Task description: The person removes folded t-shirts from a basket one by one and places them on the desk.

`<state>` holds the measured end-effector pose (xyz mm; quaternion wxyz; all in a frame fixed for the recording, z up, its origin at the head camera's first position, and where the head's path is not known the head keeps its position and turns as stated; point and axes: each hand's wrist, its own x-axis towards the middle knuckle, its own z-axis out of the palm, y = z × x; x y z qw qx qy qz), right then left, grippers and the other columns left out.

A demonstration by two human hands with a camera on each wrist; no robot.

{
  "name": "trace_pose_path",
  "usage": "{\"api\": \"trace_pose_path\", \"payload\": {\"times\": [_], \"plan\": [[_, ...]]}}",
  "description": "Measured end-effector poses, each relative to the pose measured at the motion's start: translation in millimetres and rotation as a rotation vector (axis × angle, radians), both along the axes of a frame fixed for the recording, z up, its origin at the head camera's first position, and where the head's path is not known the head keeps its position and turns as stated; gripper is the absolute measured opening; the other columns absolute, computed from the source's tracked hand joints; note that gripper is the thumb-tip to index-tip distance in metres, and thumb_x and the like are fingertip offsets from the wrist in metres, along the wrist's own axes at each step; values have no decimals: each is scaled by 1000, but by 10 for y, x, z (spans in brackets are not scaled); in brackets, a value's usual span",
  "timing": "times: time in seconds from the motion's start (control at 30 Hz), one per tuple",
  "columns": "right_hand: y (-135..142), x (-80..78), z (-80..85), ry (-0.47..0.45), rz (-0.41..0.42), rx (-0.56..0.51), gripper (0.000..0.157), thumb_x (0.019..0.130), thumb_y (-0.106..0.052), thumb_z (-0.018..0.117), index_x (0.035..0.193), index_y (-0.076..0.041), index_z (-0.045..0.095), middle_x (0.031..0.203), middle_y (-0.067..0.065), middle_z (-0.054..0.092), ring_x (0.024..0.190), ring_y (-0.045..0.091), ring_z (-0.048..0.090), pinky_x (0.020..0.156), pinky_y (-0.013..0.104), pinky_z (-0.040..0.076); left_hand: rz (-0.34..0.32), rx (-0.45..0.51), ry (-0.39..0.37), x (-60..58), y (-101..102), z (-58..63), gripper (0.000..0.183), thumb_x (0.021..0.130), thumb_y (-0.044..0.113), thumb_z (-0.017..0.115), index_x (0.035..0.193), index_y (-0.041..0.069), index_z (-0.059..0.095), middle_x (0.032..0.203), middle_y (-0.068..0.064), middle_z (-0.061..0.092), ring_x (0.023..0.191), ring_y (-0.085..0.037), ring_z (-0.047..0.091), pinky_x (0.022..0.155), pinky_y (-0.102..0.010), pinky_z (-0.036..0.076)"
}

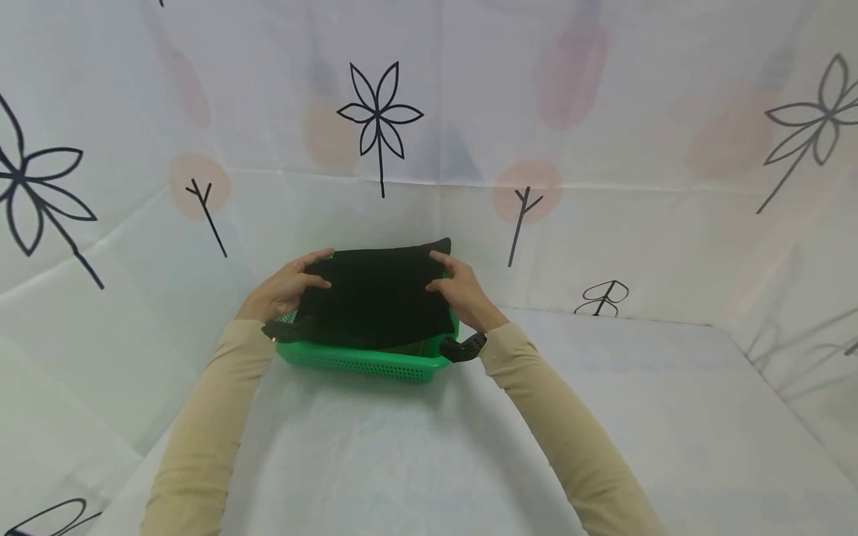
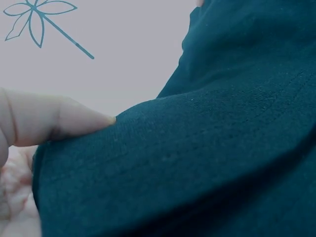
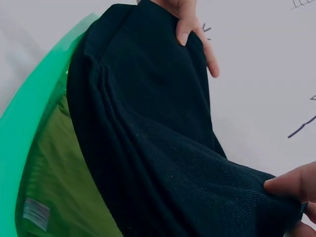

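Note:
A folded dark cloth [image 1: 378,294], looking like a garment with stitched seams, is held over a green plastic basket [image 1: 365,362]. My left hand [image 1: 284,289] pinches its left side, thumb on top and the other fingers beneath. On the opposite side my right hand [image 1: 461,290] pinches the cloth between thumb and fingers. In the right wrist view, layered folds show along the near edge of the dark cloth [image 3: 148,118]. Under it, inside the basket, lies an olive-green cloth [image 3: 69,168] with a small striped label [image 3: 36,215]. Most of the basket's inside is hidden.
The basket stands on a white-covered table [image 1: 375,454], near its back left. Behind it hangs a white sheet [image 1: 442,149] printed with line-drawn flowers and pink spots. A dark band [image 1: 462,348] sits at the right wrist.

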<state>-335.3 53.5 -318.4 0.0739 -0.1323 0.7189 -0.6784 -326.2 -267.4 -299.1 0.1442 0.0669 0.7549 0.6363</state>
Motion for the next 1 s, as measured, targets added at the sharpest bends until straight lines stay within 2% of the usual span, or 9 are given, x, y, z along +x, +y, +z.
{"api": "trace_pose_path", "payload": {"times": [0.4,0.43,0.47,0.53,0.57,0.7,0.77,0.93,1.0], "plan": [[117,7,69,7,31,-84,70,88,14,52,151,-12,35,160,6,11,144,24,13,109,39,30,31,62,11,86,136,110,69,94,-3,53,154,21,29,159,-10,-13,50,-6,19,40,-16,21],[130,17,78,2,38,-95,70,88,14,51,151,-12,34,160,6,11,143,25,17,107,40,33,26,71,11,96,151,122,69,94,-4,53,154,20,29,159,-9,-14,58,-4,33,47,-14,30],[144,24,85,-4,46,-112,70,88,14,50,151,-12,33,160,6,11,142,26,21,106,41,35,29,60,17,100,163,129,69,93,-4,53,154,20,30,159,-9,-13,59,-8,29,49,-15,29],[177,41,101,-12,62,-134,70,89,15,48,152,-12,32,160,8,13,139,28,29,104,42,38,19,68,17,106,188,140,70,92,-4,53,154,18,29,159,-7,-15,100,-10,42,72,-18,38],[196,50,107,-14,67,-141,70,89,15,48,152,-12,31,159,8,14,137,29,33,103,43,39,14,70,18,105,201,141,70,92,-4,53,154,18,28,160,-6,-14,116,-12,35,74,-18,38],[267,97,125,-16,82,-146,71,90,15,46,153,-12,29,159,8,17,134,29,37,103,45,39,9,71,24,107,237,132,70,92,-2,54,154,18,29,160,-6,-13,91,-10,40,59,-15,35],[301,122,128,-13,84,-142,71,90,16,46,153,-12,29,159,8,16,135,28,35,103,45,37,12,72,30,115,256,122,70,91,-2,54,153,19,31,160,-7,-12,60,-10,22,44,-18,21],[389,172,122,7,76,-130,71,90,15,47,153,-13,31,160,5,15,139,25,28,107,45,33,1,100,39,144,321,88,73,88,-4,55,153,20,31,158,-9,-18,54,-13,6,43,-18,18],[430,191,116,15,72,-120,71,90,15,47,153,-13,31,160,4,14,140,23,25,108,45,31,-8,120,40,151,351,65,74,88,-5,55,154,20,31,158,-7,-21,61,-7,21,50,-17,24]]}}
